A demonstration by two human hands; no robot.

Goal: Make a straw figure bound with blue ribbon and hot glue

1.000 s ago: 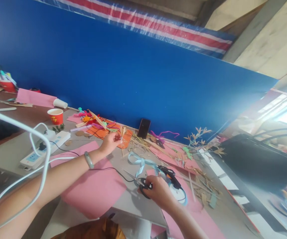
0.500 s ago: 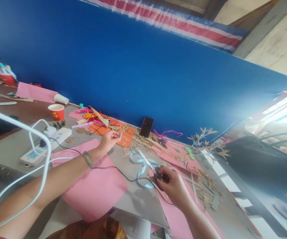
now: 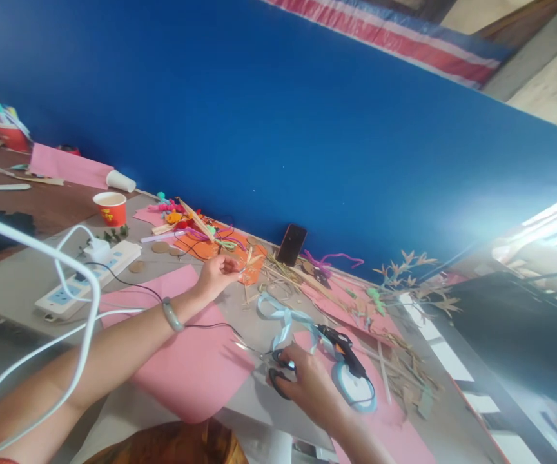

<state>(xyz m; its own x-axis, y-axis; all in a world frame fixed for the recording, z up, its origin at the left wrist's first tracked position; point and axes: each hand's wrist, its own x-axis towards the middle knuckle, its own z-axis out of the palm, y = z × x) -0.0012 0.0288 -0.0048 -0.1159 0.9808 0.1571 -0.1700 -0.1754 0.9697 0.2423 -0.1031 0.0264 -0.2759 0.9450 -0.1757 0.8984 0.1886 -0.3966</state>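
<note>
My left hand (image 3: 219, 276) is pinched above the table, with pale dried straw-like pieces (image 3: 250, 259) at its fingertips. How many pieces it grips I cannot tell. My right hand (image 3: 310, 380) is closed on the black-handled scissors (image 3: 281, 377), whose blades point left over the edge of the pink paper (image 3: 189, 374). Light blue ribbon (image 3: 283, 316) lies loosely curled just beyond the scissors. To the right of that hand, a black glue gun (image 3: 349, 354) rests by a ribbon spool (image 3: 356, 386).
A phone (image 3: 292, 245) leans against the blue panel (image 3: 269, 129). On the left are a power strip (image 3: 87, 280), a red paper cup (image 3: 111, 211) and a white cable (image 3: 92, 322) crossing near my arm. Dried sprigs (image 3: 407, 277) and plant scraps lie to the right.
My right hand has moved left and nearer to me with the scissors, whose blades have swung round to point left. The glue gun and spool now show. My left hand has moved slightly right in view.
</note>
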